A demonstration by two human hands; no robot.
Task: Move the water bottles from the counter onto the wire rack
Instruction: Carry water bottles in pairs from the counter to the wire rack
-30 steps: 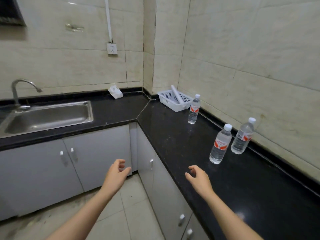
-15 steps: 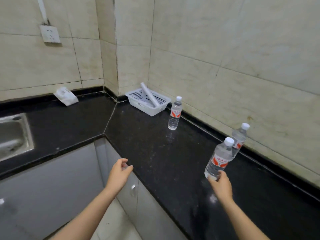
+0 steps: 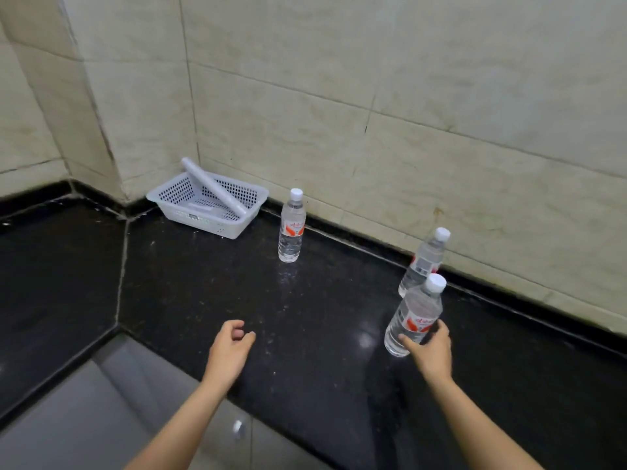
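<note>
The left hand [image 3: 230, 347] hovers loosely curled and empty over the table [image 3: 203, 300] edge. The right hand [image 3: 431, 351] wraps bottle 1 [image 3: 415, 313] low on its tilted body. Full, smooth, thin plastic probably squashes, so a mid-label grip suits better. Bottle 2 [image 3: 424, 262] stands just behind, bottle 3 [image 3: 291, 228] farther along the wall.

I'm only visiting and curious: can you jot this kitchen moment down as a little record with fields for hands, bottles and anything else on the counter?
Right hand: the right hand grips the lower part of the nearest clear plastic water bottle, which is tilted
Left hand: the left hand holds nothing, fingers loosely curled
Other bottles: second clear bottle by the wall; third clear bottle upright beside the basket
Surface: black speckled counter
Corner: white perforated plastic basket with a white roll leaning in it
Wire rack: not in view
</note>
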